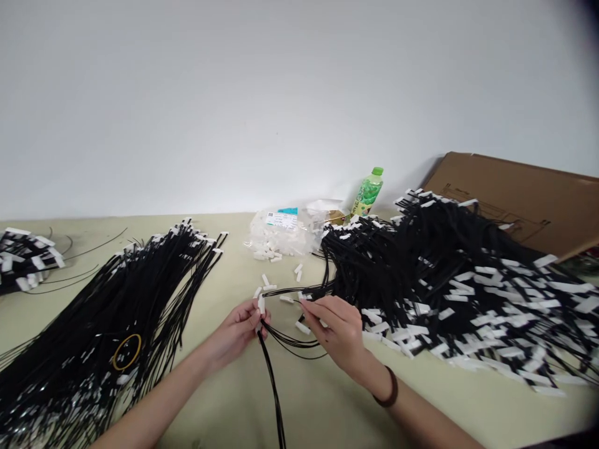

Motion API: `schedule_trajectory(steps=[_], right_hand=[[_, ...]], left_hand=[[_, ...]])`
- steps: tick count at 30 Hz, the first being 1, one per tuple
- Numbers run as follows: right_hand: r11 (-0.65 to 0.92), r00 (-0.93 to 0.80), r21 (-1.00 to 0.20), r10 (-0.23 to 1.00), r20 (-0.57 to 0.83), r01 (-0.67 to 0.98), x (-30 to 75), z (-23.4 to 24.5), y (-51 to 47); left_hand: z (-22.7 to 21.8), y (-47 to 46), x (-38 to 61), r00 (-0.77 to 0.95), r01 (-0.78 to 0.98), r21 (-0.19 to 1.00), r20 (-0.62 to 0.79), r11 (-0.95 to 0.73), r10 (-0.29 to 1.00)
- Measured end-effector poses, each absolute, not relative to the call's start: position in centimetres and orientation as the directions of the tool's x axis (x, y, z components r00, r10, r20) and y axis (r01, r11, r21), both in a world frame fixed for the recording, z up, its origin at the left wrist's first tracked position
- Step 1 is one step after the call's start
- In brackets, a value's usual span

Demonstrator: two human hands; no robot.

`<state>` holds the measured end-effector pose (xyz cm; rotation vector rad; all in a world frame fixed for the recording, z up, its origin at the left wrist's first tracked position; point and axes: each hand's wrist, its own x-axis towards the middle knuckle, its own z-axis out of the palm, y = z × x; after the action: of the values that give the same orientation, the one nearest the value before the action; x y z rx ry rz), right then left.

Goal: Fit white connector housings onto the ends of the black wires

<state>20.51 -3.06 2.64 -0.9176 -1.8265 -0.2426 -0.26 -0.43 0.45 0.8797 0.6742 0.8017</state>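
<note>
The left hand (247, 322) pinches a white plug (261, 304) over the middle of the worktop (224, 405). Black wires (270, 368) hang down from this hand, and more wires loop to the right. The right hand (337, 327) has its finger and thumb close together, and it seems to hold a thin wire (296, 302), apart from the plug. Some wires look like they are in the plug, but I cannot tell how many. So this one looks part done. Loose plugs (269, 287) lie near, with no wires that I can see. The bag (283, 236) has lots more. Big piles of wires with white ends sit on both sides.
</note>
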Motion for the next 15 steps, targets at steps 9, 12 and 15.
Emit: schedule_trajectory(steps=[9,12,15], right_hand=[[0.709,-0.235,-0.23,0.492,0.838,0.666,20.3,3.7,-3.3],[0.723,-0.296,-0.215,0.509,0.808,0.657,20.0,5.5,-3.0],[0.725,-0.377,-0.186,0.538,0.754,0.663,19.5,7.5,-2.4]], left_hand=[[0.6,-0.5,-0.2,0.523,-0.357,0.85,-0.161,0.387,0.837],[0.7,-0.6,-0.2,0.52,-0.348,0.859,-0.158,0.376,0.84],[0.6,-0.6,-0.1,0.52,-0.342,0.865,-0.151,0.367,0.841]])
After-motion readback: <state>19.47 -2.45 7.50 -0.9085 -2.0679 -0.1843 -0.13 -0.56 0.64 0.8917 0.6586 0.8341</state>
